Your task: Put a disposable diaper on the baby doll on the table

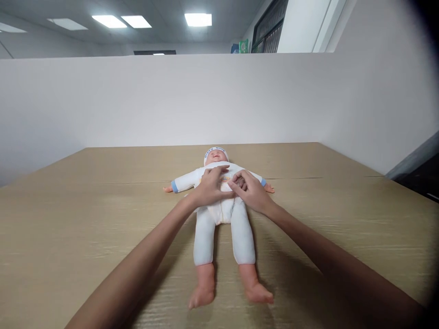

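Note:
A baby doll (224, 235) lies on its back on the wooden table, feet toward me and arms spread. It wears a white outfit with blue cuffs and a white cap (215, 150) with lettering. What looks like a white diaper (219, 214) covers its hips over the leggings. My left hand (214, 186) rests on the left of the doll's belly, thumb and fingers apart. On the right of the belly, my right hand (249, 189) is closed with curled fingers, the thumb reaching toward my left hand. Whatever it pinches is hidden.
The wooden tabletop (103, 219) extends around the doll, with a seam crossing it near the doll's arms. A white partition (171, 100) rises behind the table. At the right edge stands a dark object (420, 171) that I cannot identify.

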`<control>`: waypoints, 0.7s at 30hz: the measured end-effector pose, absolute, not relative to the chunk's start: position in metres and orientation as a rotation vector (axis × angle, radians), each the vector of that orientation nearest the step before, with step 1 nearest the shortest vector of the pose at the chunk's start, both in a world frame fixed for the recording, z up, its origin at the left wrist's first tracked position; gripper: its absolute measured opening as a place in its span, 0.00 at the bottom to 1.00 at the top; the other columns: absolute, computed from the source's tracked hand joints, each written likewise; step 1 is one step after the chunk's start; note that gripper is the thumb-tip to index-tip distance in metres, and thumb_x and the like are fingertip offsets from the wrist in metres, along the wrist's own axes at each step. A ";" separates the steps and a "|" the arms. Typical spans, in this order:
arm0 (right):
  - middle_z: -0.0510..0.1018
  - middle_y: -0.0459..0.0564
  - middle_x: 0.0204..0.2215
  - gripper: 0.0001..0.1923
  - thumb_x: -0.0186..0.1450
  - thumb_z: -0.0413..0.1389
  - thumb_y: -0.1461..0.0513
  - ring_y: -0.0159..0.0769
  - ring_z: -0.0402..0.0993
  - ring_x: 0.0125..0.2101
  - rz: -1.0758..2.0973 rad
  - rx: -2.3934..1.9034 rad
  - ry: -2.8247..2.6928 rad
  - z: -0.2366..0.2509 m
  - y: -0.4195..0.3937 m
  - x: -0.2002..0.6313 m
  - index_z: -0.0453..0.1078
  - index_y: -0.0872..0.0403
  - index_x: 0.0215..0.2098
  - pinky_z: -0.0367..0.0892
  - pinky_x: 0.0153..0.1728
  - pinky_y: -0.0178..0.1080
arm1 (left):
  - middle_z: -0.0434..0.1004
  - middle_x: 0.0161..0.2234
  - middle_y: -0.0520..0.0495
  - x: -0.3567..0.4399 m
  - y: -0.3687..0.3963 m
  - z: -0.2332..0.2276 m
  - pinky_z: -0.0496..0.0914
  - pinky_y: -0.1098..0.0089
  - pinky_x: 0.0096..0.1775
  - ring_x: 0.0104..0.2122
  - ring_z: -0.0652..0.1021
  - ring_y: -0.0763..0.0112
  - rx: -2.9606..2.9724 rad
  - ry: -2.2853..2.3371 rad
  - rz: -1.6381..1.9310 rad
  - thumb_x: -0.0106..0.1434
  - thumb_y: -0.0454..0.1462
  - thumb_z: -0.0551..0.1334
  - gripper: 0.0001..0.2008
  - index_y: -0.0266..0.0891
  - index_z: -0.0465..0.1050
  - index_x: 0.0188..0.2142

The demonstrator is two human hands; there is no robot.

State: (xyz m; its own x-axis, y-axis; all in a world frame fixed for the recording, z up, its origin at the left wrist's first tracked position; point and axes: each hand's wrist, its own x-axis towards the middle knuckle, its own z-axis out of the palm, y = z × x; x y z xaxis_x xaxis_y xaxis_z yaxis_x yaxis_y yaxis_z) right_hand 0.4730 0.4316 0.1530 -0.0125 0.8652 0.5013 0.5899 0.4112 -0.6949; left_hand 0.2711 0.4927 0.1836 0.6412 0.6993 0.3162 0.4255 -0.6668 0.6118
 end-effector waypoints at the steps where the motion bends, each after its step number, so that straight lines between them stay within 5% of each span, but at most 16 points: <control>1: 0.83 0.54 0.49 0.14 0.78 0.58 0.48 0.46 0.80 0.49 0.297 -1.223 -1.731 0.148 0.421 0.475 0.76 0.49 0.50 0.76 0.53 0.47 | 0.70 0.73 0.37 0.261 0.494 0.183 0.65 0.44 0.72 0.74 0.68 0.43 2.287 0.792 0.762 0.63 0.51 0.76 0.42 0.47 0.66 0.72; 4: 0.76 0.55 0.70 0.23 0.81 0.56 0.52 0.52 0.69 0.72 0.197 -1.126 -1.911 0.136 0.391 0.480 0.70 0.45 0.72 0.63 0.74 0.57 | 0.71 0.73 0.38 0.228 0.493 0.174 0.67 0.53 0.73 0.73 0.72 0.54 2.092 0.696 0.899 0.71 0.51 0.71 0.33 0.47 0.67 0.70; 8: 0.69 0.53 0.78 0.27 0.83 0.52 0.52 0.50 0.63 0.77 0.254 -1.136 -1.920 0.131 0.383 0.476 0.64 0.43 0.78 0.57 0.78 0.58 | 0.79 0.65 0.40 0.189 0.490 0.156 0.73 0.56 0.64 0.60 0.80 0.58 2.036 0.918 1.043 0.74 0.52 0.66 0.22 0.45 0.72 0.60; 14: 0.85 0.55 0.61 0.18 0.84 0.50 0.54 0.50 0.78 0.64 0.177 -1.177 -1.737 0.155 0.418 0.442 0.79 0.49 0.59 0.67 0.69 0.56 | 0.84 0.46 0.39 0.153 0.486 0.142 0.72 0.52 0.53 0.48 0.79 0.51 2.388 1.381 0.816 0.73 0.54 0.62 0.17 0.44 0.72 0.42; 17: 0.87 0.56 0.51 0.09 0.79 0.55 0.58 0.53 0.79 0.55 0.004 -1.214 -1.761 0.167 0.433 0.423 0.79 0.49 0.48 0.69 0.61 0.54 | 0.81 0.37 0.40 0.148 0.482 0.138 0.71 0.55 0.46 0.42 0.78 0.48 2.438 1.503 0.638 0.68 0.54 0.66 0.18 0.45 0.69 0.35; 21: 0.79 0.48 0.34 0.03 0.71 0.60 0.62 0.46 0.76 0.39 0.007 -1.302 -1.843 0.169 0.448 0.406 0.72 0.48 0.38 0.67 0.43 0.44 | 0.75 0.27 0.46 0.146 0.484 0.139 0.65 0.60 0.38 0.31 0.73 0.57 2.215 1.506 0.602 0.61 0.52 0.70 0.20 0.46 0.66 0.25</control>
State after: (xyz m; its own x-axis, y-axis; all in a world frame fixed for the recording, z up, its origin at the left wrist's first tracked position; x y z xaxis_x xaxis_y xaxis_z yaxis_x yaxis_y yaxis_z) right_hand 0.4065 0.4478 0.1693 -0.0899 0.7721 0.6291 0.7673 0.4564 -0.4505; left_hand 0.1459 0.4843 0.1392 0.3293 0.9355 0.1281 0.7661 -0.3440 0.5429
